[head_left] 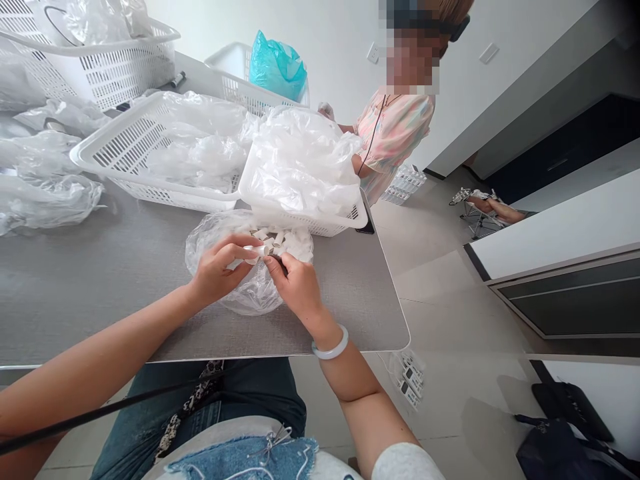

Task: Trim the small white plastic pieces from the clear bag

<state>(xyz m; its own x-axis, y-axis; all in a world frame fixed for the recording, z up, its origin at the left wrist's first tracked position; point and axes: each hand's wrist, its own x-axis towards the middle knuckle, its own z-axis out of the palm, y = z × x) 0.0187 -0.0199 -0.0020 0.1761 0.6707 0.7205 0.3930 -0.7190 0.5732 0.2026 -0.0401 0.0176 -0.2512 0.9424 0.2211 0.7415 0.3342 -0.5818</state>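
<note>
Desk (125,280): gray top, rounded R corner. Ref. pt. for all locs. = clear bag (255,297), open, on desk nr. front edge.

Co-worker (397,137): pink patterned top; stands behind & to R of clear bag.

White bskts., perforated walls:
- L-rear bskt. (115,73): behind & well L of clear bag; loaded w/ clear plastic.
- Mid bskt. (173,193): behind & L of clear bag; contains clear plastic bags, contents unclear.
- Near bskt. (320,223): just behind clear bag, extends to its R; heaped w/ clear bags.
- Far bskt. (240,93): well behind clear bag; holds teal bag (277,70).

Loose plastic bags (45,180): on desk, well L of clear bag.

L hand (223,267): over L side of clear bag. Fingers clamped on white tube.

R hand (300,283): over R side of clear bag, pale bracelet (331,343) at wrist. Thumb & fingers pinched on dark item.

White tube (257,251): btwn. hands, above clear bag, approx. horiz., R end adj. to R thumb.

Loose tubes (279,239): short white pcs., inside clear bag; qty. can't be counted.

Dark item (281,265): above clear bag, partly hidden by R fingers; exact type can't be told.
</note>
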